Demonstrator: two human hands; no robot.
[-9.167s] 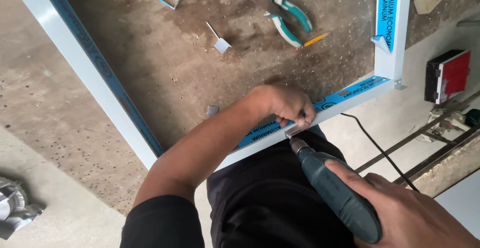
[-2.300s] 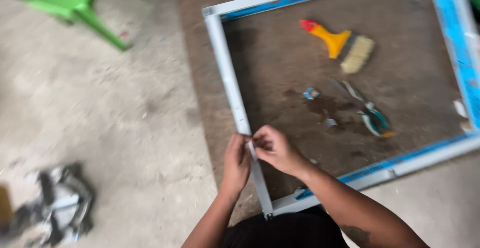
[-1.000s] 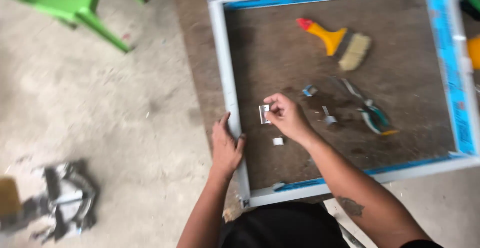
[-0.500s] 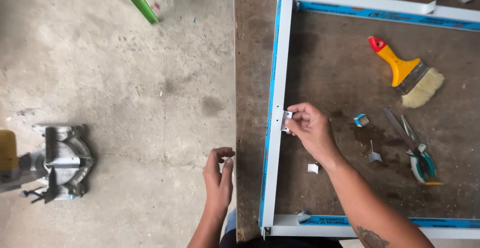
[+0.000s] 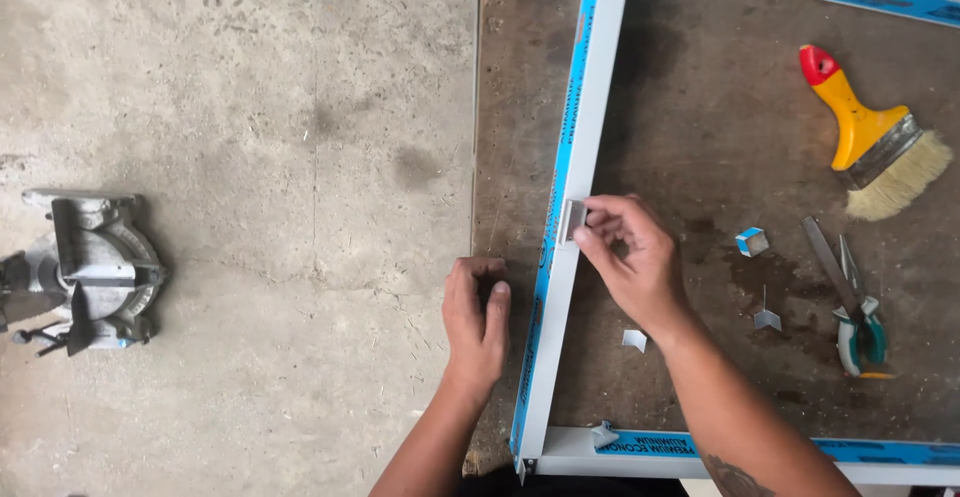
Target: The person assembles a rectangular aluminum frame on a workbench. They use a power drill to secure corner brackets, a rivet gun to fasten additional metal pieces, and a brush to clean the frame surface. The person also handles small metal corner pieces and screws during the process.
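The right hand (image 5: 628, 257) pinches a small metal bracket (image 5: 572, 221) against the aluminium frame (image 5: 568, 257), whose left rail runs near-to-far just inside the table (image 5: 500, 157) edge. The left hand (image 5: 478, 319) rests loosely curled on the table, holding nothing, beside that rail. Bare concrete floor (image 5: 280, 207) lies open leftward.

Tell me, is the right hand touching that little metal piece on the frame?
Touching. The head view shows the right hand pinching the small metal piece between its fingertips, pressed against the aluminium frame, with no gap visible.
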